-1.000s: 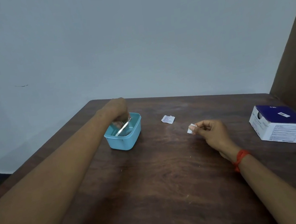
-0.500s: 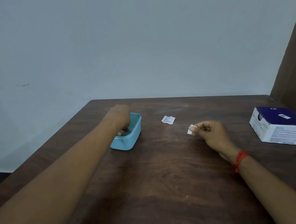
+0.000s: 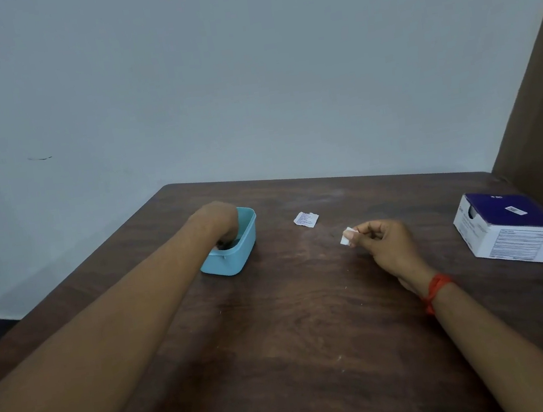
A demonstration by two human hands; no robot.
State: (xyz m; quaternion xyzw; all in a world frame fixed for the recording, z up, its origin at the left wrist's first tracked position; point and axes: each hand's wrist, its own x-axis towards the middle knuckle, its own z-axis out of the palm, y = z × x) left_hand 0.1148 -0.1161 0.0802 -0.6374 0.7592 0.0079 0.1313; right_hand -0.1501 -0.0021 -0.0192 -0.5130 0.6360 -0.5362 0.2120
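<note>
Head view: one tub (image 3: 236,260) (left grip (image 3: 218,218) inside, state unclear), one scrap (image 3: 346,236) in pinch of right grip (image 3: 387,244).

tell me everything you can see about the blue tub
The tub is small, light blue, rounded-rectangular, plastic by its look, lidless, with a lipped rim and a small tab on its near end. It stands upright on the table, left side. The left hand reaches into it, fingers hidden, so any hold cannot be told. The right hand, pinching a white slip, is apart from it.
</note>
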